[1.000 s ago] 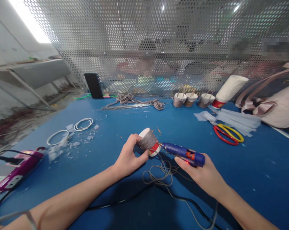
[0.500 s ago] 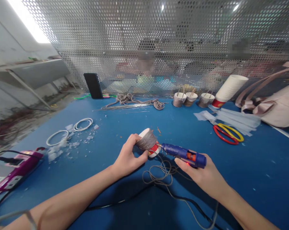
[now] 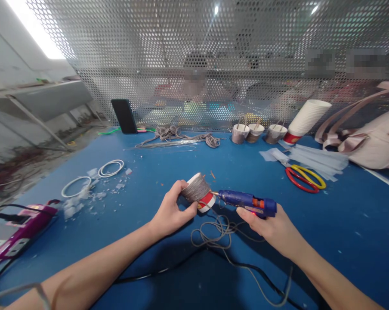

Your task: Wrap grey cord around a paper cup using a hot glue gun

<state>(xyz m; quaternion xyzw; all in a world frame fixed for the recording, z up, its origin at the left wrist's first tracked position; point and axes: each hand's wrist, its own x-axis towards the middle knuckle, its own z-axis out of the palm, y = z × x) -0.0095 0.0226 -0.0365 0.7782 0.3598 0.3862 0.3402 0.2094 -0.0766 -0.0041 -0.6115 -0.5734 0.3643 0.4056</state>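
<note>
My left hand [image 3: 173, 211] grips a paper cup [image 3: 209, 202] tilted on its side, its upper part wrapped in grey cord [image 3: 197, 187] and its red-and-white end bare. In my right hand [image 3: 272, 230] is a blue hot glue gun [image 3: 239, 199] with a small red light. The gun's nozzle points left and meets the cup at the edge of the wound cord, or nearly so. From the cup, loose grey cord [image 3: 218, 232] trails down in loops onto the blue table beneath both hands.
Scissors [image 3: 302, 178] lie right beside translucent strips [image 3: 320, 159]. Along the back stand cord-wrapped cups [image 3: 240, 134], stacked paper cups [image 3: 309, 117], a phone [image 3: 124, 116] and bundled cord [image 3: 168, 133]. White rings [image 3: 76, 186], scraps and a purple power strip [image 3: 26, 230] sit left. A black cable [image 3: 155, 273] crosses the front.
The glue gun has tipped slightly, its nozzle a little higher on the cup beside the cord. The left hand and cup hold nearly the same place; the whole view shifts slightly.
</note>
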